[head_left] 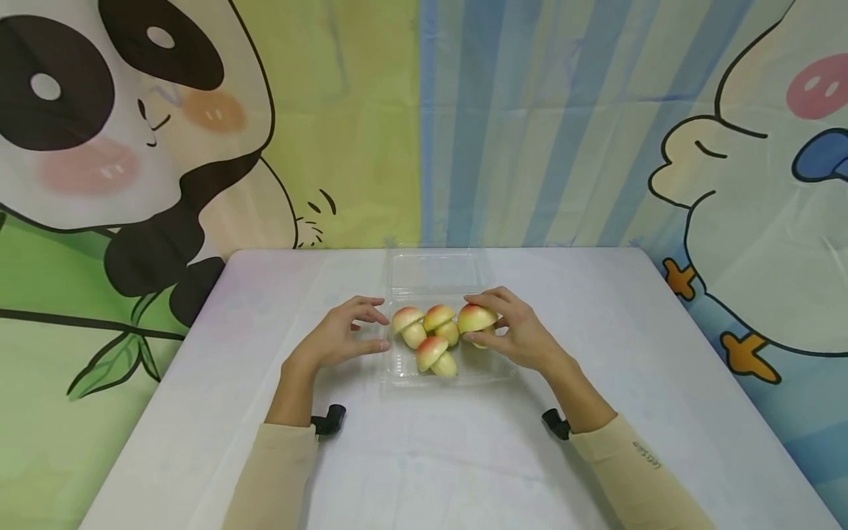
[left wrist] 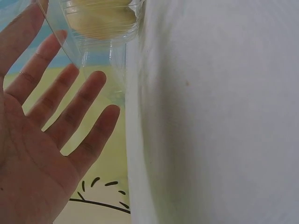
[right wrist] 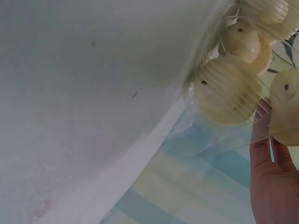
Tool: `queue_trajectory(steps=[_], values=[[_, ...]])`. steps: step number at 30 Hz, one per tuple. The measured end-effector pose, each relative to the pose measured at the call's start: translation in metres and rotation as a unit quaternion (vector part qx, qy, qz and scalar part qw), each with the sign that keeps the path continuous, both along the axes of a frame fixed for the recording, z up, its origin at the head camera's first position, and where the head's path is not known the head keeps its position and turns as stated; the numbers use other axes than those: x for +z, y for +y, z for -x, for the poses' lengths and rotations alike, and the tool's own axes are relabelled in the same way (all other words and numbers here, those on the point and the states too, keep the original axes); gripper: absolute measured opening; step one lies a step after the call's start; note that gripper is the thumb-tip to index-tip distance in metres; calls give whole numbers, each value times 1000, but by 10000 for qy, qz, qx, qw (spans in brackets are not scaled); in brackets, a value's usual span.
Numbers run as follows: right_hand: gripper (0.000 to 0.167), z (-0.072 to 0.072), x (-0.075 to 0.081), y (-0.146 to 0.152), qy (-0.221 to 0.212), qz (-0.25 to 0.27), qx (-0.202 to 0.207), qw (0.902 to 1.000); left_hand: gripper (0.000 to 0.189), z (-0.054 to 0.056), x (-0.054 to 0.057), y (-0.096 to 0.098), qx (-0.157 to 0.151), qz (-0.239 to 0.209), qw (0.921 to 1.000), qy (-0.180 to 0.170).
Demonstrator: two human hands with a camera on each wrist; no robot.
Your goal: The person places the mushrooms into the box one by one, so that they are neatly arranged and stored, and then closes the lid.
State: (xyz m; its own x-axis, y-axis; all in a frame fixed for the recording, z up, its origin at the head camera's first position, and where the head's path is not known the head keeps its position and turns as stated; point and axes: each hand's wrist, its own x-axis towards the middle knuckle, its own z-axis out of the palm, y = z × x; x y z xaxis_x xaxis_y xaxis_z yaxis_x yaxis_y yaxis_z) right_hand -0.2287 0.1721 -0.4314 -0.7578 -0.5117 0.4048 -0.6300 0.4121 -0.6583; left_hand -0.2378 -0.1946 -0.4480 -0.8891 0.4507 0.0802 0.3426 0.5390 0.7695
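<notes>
A clear plastic box (head_left: 400, 368) lies on the table in the head view, its lid (head_left: 433, 271) folded back behind it. Inside are several toy mushrooms with red-yellow caps and pale stems, among them a left one (head_left: 407, 322), a middle one (head_left: 439, 318) and a front one (head_left: 430, 353). My right hand (head_left: 526, 338) pinches the rightmost mushroom (head_left: 475, 318) between thumb and fingers, at the box's right side. My left hand (head_left: 334, 337), fingers spread and nearly straight, is beside the box's left wall; whether it touches the plastic I cannot tell.
A white cloth covers the table (head_left: 424, 456). Behind it hangs a printed backdrop with a panda (head_left: 132, 110) on the left, blue stripes in the middle and a white bird figure on the right. Each wrist carries a small black camera (head_left: 329, 419).
</notes>
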Motion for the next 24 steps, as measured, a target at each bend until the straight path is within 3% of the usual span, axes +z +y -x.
queue_trajectory(steps=[15, 24], values=[[60, -5, -2, -5, -74, -120, 41, 9999, 47, -2, 4, 2, 21, -12, 10000, -20], [55, -12, -2, -6, -98, -270, 143, 9995, 48, -2, 1, 0, 53, -33, 10000, -40]])
